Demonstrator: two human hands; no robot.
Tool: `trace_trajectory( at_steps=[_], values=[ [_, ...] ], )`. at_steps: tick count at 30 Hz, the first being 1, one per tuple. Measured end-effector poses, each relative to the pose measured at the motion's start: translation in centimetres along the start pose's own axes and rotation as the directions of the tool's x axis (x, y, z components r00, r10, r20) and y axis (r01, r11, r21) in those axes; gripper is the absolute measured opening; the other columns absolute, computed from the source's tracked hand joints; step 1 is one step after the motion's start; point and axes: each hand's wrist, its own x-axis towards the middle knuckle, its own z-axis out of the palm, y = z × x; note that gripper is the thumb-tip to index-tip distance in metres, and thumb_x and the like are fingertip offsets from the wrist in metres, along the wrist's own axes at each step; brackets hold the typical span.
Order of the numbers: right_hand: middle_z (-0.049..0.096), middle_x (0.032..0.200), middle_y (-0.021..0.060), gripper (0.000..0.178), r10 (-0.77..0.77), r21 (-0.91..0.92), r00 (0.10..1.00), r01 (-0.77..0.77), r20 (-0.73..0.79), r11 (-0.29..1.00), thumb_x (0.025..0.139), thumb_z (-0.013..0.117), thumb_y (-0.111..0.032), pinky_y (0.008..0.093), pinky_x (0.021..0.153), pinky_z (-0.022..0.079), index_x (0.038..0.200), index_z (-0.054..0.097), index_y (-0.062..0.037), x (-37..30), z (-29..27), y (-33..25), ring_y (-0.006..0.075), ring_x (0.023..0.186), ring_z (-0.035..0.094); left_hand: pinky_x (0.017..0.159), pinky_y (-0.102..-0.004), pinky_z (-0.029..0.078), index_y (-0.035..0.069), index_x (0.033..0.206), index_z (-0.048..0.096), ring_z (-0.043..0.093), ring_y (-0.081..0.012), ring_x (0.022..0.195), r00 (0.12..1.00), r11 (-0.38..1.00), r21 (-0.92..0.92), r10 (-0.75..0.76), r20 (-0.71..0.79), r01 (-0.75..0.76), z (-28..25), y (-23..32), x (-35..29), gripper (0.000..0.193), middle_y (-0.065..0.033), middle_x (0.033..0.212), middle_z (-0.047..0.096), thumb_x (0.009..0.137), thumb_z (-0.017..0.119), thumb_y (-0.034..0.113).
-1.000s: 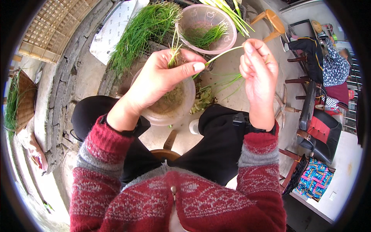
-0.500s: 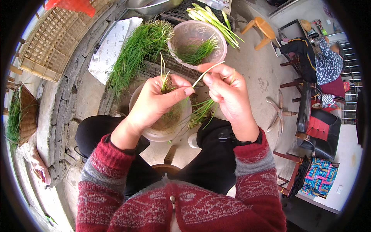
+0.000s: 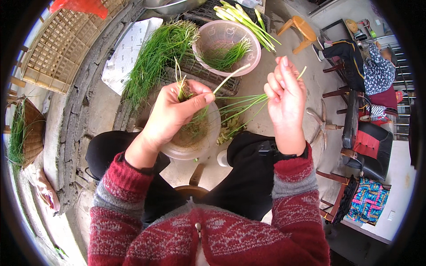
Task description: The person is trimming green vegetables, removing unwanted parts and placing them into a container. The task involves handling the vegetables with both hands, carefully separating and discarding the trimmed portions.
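Note:
My left hand [image 3: 174, 111] grips a small bunch of green chive stalks [image 3: 182, 88] by their root ends, over a clear plastic bowl [image 3: 208, 146] holding trimmings between my knees. My right hand [image 3: 285, 95] is raised to the right, pinching one thin green strand [image 3: 248, 104] that stretches back toward the bunch. Beyond my hands, a pink plastic basin [image 3: 248, 40] holds some cleaned chives [image 3: 224, 55], and a big loose pile of chives [image 3: 153, 60] lies to its left.
Thick green onions [image 3: 244, 17] lie behind the basin on a dark crate [image 3: 199, 71]. White paper [image 3: 124, 53], a woven bamboo tray [image 3: 49, 57] and a stone kerb [image 3: 75, 119] are at left. A small wooden stool [image 3: 304, 29], chairs and a seated person [image 3: 377, 66] are at right.
My right hand has pulled away to the right and upward, drawing a strand out from the bunch. My left hand stays over the bowl with the bunch.

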Motion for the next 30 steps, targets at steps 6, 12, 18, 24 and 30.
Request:
trace_trajectory(
  at_steps=[6, 12, 18, 24, 30],
  values=[
    [0.030, 0.059, -0.0093, 0.040, 0.322, -0.232, 0.922, -0.272, 0.213, 0.934, 0.101, 0.050, -0.032, 0.0171, 0.042, 0.021, 0.107, 0.064, 0.0054, -1.3, 1.2, 1.7, 0.0006, 0.049, 0.026, 0.041, -0.0192, 0.017, 0.004, 0.095, 0.063, 0.027, 0.0013, 0.044, 0.994, 0.991, -0.074, -0.112, 0.004, 0.112, 0.2, 0.1, 0.1, 0.009, 0.0107, 0.061, 0.044, 0.091, 0.064, 0.012],
    [0.052, 0.070, -0.0054, 0.021, 0.182, -0.159, 0.963, -0.151, 0.201, 0.976, 0.095, 0.060, -0.020, 0.0166, 0.042, 0.024, 0.095, 0.065, 0.0000, -1.0, 1.6, 2.2, -0.0006, 0.050, 0.033, 0.041, -0.0198, 0.017, 0.000, 0.099, 0.063, 0.024, -0.0003, 0.043, 0.965, 0.979, -0.056, -0.183, 0.188, 0.196, 0.3, -0.5, 0.3, 0.024, 0.0108, 0.053, 0.033, 0.098, 0.056, 0.022],
    [0.044, 0.070, -0.0051, 0.027, 0.188, -0.028, 0.951, -0.186, 0.247, 0.982, 0.098, 0.054, -0.020, 0.0162, 0.042, 0.023, 0.104, 0.061, 0.0055, 0.1, 0.3, 1.4, -0.0004, 0.050, 0.032, 0.040, -0.0196, 0.017, -0.004, 0.106, 0.063, 0.021, -0.0008, 0.042, 0.928, 0.959, -0.041, -0.259, 0.267, 0.279, -0.5, -1.0, 0.4, 0.034, 0.0115, 0.052, 0.029, 0.100, 0.051, 0.027],
    [0.040, 0.075, -0.0026, 0.029, 0.184, 0.011, 0.958, -0.191, 0.222, 0.982, 0.101, 0.049, -0.024, 0.0172, 0.042, 0.023, 0.113, 0.053, 0.0019, 0.9, -0.9, 0.7, 0.0019, 0.052, 0.030, 0.040, -0.0195, 0.017, -0.005, 0.106, 0.064, 0.021, -0.0006, 0.042, 0.891, 0.949, -0.047, -0.273, 0.363, 0.310, -0.7, -1.1, 0.3, 0.036, 0.0118, 0.052, 0.028, 0.100, 0.050, 0.028],
    [0.040, 0.075, -0.0017, 0.026, 0.197, 0.056, 0.960, -0.211, 0.199, 0.976, 0.101, 0.049, -0.023, 0.0174, 0.041, 0.024, 0.111, 0.053, 0.0010, 1.2, -1.3, 0.6, 0.0023, 0.051, 0.030, 0.041, -0.0197, 0.016, -0.005, 0.106, 0.064, 0.022, -0.0003, 0.043, 0.884, 0.943, -0.053, -0.287, 0.369, 0.328, -0.6, -0.8, 0.2, 0.034, 0.0120, 0.052, 0.028, 0.099, 0.053, 0.027]
  ],
)
